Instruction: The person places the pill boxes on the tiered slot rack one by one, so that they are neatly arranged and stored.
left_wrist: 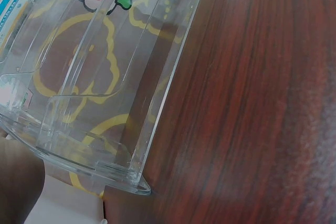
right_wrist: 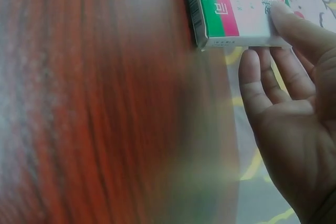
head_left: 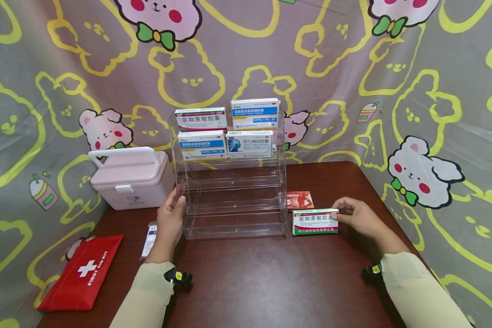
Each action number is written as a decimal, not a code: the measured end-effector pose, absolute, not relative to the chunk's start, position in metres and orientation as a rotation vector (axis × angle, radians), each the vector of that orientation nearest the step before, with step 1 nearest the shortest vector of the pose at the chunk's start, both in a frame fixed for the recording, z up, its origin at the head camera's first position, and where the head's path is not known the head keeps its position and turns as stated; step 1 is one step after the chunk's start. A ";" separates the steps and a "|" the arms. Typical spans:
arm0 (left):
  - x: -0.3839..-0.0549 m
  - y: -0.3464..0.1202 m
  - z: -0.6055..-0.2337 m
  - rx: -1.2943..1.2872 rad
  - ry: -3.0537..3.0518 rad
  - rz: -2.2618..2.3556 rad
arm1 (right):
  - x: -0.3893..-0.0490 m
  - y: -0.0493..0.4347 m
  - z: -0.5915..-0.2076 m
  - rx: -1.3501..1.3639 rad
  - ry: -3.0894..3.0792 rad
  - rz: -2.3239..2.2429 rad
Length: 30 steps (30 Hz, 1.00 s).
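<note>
A clear tiered display rack [head_left: 234,200] stands mid-table, with several medicine boxes on its upper tiers, among them a blue-and-white box [head_left: 255,114] and a white box with a blue head picture [head_left: 250,144]. My left hand [head_left: 171,225] grips the rack's left side; in the left wrist view the hand [left_wrist: 21,174] is mostly cut off. To the right of the rack, my right hand [head_left: 358,218] pinches a green, white and pink medicine box [head_left: 315,222] by its right end. The right wrist view shows the thumb on the box's printed face and the fingers behind it.
A red-orange box [head_left: 300,199] lies behind the held box. At left are a pale pink lidded case [head_left: 133,182] with a white handle, a red first aid pouch [head_left: 84,273] and a small white-and-blue pack [head_left: 149,240]. Patterned curtains [head_left: 340,68] enclose the brown table [head_left: 291,282].
</note>
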<state>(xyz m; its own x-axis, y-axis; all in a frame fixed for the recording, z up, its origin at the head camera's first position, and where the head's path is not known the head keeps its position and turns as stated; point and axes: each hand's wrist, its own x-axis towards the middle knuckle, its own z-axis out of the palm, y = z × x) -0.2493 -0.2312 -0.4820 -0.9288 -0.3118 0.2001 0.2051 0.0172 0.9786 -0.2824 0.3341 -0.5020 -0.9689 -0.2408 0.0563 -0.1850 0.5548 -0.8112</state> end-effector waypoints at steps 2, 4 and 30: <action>-0.249 -0.231 -0.482 0.101 -1.936 -1.977 | -0.283 0.335 -0.502 -0.356 2.712 -1.408; -0.249 -0.231 -0.482 0.096 -1.941 -1.972 | -0.283 0.336 -0.503 -0.344 2.712 -1.405; -0.251 -0.232 -0.483 0.109 -1.981 -1.946 | -0.264 0.329 -0.466 -0.453 2.802 -1.207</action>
<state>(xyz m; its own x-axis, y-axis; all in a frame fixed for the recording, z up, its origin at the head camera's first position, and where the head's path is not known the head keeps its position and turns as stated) -0.2514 -0.2316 -0.4827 -0.9320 -0.3025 0.1999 0.1945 0.0481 0.9797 -0.2637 0.3289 -0.4660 -0.9553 -0.2890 0.0629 -0.2443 0.6510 -0.7187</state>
